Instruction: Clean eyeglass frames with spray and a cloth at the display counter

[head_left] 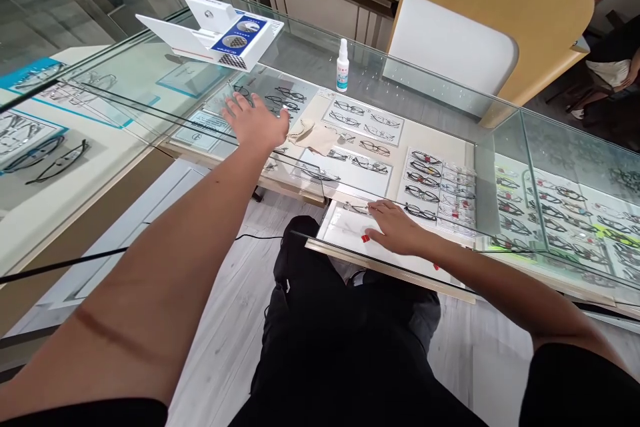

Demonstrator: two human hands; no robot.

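My left hand lies flat on the glass counter top with its fingers spread, holding nothing. Close to its thumb is a crumpled beige cloth. Over a pulled-out white drawer rests my right hand, fingers stretched and thumb apart. Its fingertips are beside a thin-framed pair of eyeglasses at the drawer's back; whether they touch is unclear. A small red tag shows just under the thumb. Beyond the cloth, a white spray bottle stands upright on the glass.
An opened white and blue box sits on the counter at the back left. Under the glass lie several rows of eyeglasses on trays. A yellow service desk stands beyond, with a seated person at far right.
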